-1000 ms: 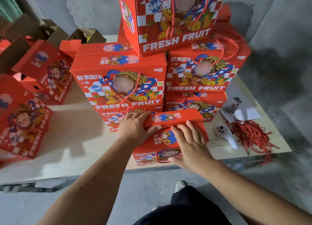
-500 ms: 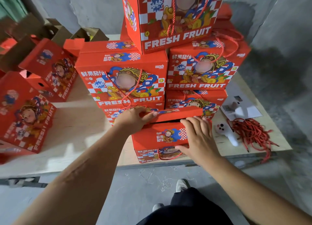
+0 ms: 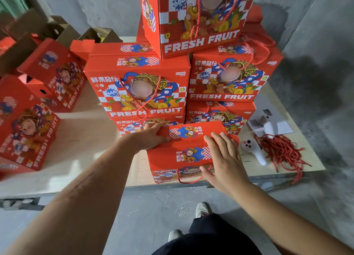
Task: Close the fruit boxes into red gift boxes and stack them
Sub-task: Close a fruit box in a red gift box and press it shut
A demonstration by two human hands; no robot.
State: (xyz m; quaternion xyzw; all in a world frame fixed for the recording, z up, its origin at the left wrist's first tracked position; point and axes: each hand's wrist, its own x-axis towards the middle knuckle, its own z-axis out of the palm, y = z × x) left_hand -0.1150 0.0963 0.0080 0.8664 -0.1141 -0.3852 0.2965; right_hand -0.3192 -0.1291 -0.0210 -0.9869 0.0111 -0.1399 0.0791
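1. My left hand (image 3: 153,138) grips the far lid flap (image 3: 191,133), now swung down from upright
2. My right hand (image 3: 224,159) rests flat and released on the red cardboard gift box (image 3: 183,157) at the pale wooden surface's (image 3: 86,140) front edge, before the stack (image 3: 191,73)
3. Nearly closed; stacking comes next

White handheld tool (image 3: 256,151) lying on the wooden table (image 3: 86,136), tangle of red cords (image 3: 281,153) resting just beside it, paper sheets (image 3: 274,123) sitting behind, brown cardboard boxes (image 3: 57,31) standing at the table's far left.
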